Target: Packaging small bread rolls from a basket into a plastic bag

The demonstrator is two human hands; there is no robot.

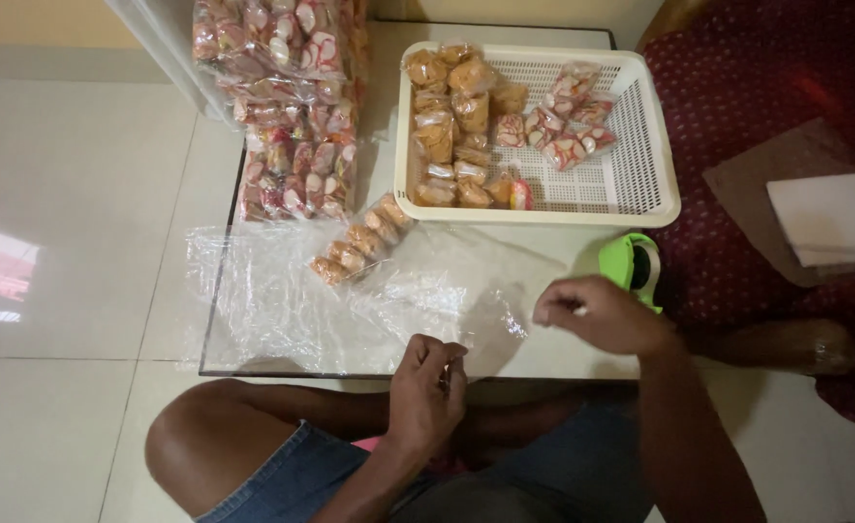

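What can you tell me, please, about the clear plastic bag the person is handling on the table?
The clear plastic bag is thin, crinkled, see-through film lying flat across the low table. A row of small golden-brown snack packets lies at its far end, near the white basket. Both hands pinch its near edge: the left hand and the right hand.

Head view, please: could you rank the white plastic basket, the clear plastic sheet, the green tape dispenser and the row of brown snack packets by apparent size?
1. Clear plastic sheet, largest, though its edges are faint.
2. White plastic basket.
3. Row of brown snack packets.
4. Green tape dispenser, smallest, partly hidden by the right hand.
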